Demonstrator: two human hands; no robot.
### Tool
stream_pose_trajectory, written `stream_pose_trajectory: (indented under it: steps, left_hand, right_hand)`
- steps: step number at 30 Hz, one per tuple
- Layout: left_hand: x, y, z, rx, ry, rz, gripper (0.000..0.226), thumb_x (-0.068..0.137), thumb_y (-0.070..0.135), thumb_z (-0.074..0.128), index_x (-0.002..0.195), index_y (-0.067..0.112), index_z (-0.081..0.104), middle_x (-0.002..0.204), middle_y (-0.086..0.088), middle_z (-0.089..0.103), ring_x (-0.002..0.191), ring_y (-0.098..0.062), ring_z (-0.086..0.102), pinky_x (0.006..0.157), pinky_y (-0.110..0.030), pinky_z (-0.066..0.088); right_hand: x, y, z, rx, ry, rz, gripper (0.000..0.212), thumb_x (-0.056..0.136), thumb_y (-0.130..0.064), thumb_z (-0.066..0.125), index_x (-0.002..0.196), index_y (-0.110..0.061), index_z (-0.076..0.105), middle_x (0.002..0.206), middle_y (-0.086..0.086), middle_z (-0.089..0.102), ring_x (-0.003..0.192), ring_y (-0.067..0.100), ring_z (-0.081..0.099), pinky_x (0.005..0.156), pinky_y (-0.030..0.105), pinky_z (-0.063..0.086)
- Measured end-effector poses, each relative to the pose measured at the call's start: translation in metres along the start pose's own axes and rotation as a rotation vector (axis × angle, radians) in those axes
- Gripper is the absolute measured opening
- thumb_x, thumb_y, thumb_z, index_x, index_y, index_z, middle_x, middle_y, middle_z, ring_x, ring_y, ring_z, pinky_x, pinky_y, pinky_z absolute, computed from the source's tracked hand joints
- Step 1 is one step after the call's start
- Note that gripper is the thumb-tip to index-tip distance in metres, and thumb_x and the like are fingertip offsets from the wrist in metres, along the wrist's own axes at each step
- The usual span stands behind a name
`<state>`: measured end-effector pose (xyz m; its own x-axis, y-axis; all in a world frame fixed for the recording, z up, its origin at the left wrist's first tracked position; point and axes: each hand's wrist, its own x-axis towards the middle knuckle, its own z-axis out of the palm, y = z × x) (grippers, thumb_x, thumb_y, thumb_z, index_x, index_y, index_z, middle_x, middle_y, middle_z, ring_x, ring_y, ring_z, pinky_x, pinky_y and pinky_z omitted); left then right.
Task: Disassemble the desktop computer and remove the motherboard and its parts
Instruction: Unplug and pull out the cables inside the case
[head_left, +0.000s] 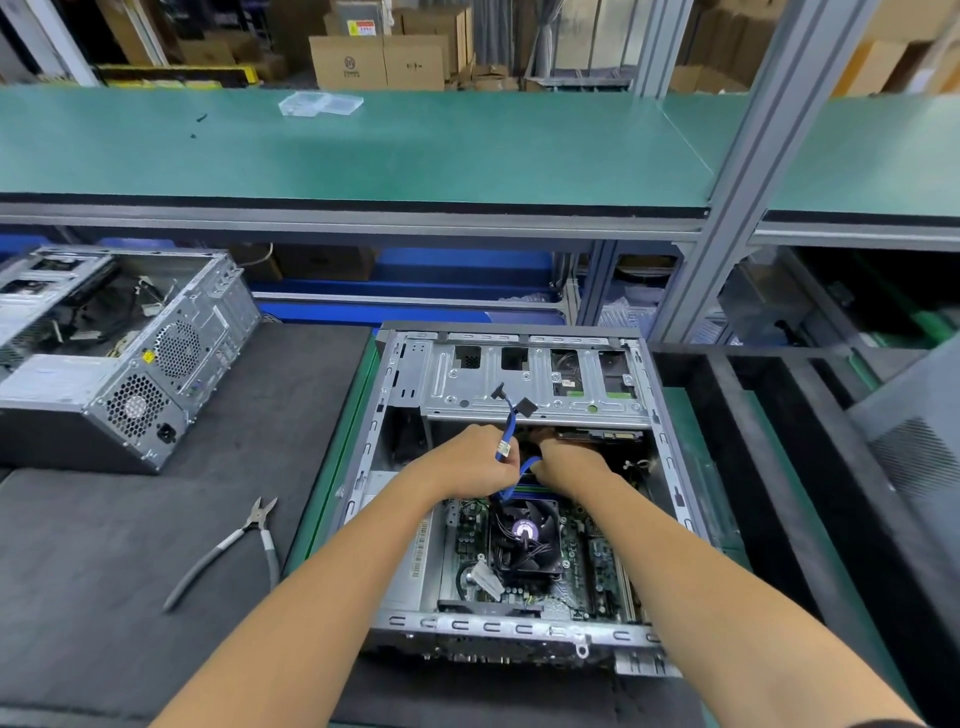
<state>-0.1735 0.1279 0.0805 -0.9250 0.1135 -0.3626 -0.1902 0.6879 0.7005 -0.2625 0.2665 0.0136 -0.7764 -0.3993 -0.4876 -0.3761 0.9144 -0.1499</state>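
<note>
An open desktop case (670, 457) lies flat before me, its metal drive cage (519, 384) at the far end. Inside it the green motherboard (592, 561) carries a black CPU fan (527, 535). My left hand (478, 460) is closed around a blue data cable (508, 423) that rises to black plugs over the cage. My right hand (569, 457) reaches into the case just under the cage, fingers curled down on something I cannot make out; its fingertips are hidden.
Grey-handled cutting pliers (234, 545) lie on the dark mat (130, 519) to the left. A second opened computer case (119, 353) sits at the far left. A black slotted rack (779, 441) stands on the right. A green shelf (363, 150) runs above.
</note>
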Motion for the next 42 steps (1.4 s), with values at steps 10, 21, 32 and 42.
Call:
stream_pose_trajectory:
  steps: [10,21,32,42]
  left_hand:
    - [0.001,-0.002,0.0,0.007,0.005,0.033,0.013,0.08,0.009,0.052,0.07,0.009,0.06,0.069,-0.006,0.06,0.055,-0.015,0.044,0.053,-0.031,0.038]
    - [0.004,-0.007,0.002,-0.003,0.021,0.035,0.015,0.078,0.012,0.053,0.066,0.015,0.06,0.064,0.003,0.06,0.051,-0.007,0.047,0.052,-0.023,0.041]
    - [0.004,-0.006,0.003,-0.006,0.018,0.018,0.012,0.077,0.01,0.052,0.074,0.003,0.062,0.074,-0.016,0.064,0.056,-0.016,0.046,0.054,-0.031,0.039]
    - [-0.003,-0.002,0.0,-0.189,0.049,0.047,0.016,0.058,0.012,0.053,0.061,-0.001,0.062,0.064,-0.01,0.06,0.059,-0.015,0.053,0.053,-0.026,0.044]
  right_hand:
    - [0.003,0.003,0.004,0.049,0.106,0.0,0.041,0.095,-0.019,0.046,0.134,-0.009,0.046,0.108,0.014,0.058,0.084,0.021,0.04,0.074,0.034,0.034]
    - [0.005,-0.003,0.012,0.109,0.116,0.035,0.05,0.097,-0.015,0.038,0.146,-0.013,0.029,0.101,0.012,0.065,0.094,0.031,0.063,0.066,0.031,0.039]
    - [-0.001,-0.009,0.008,0.076,0.062,0.053,0.042,0.093,-0.013,0.044,0.134,-0.008,0.04,0.1,0.01,0.063,0.079,0.027,0.055,0.061,0.031,0.041]
    - [-0.02,-0.01,-0.001,0.036,0.005,-0.015,0.028,0.098,-0.022,0.041,0.114,-0.004,0.053,0.119,0.015,0.059,0.103,0.031,0.058,0.078,0.035,0.048]
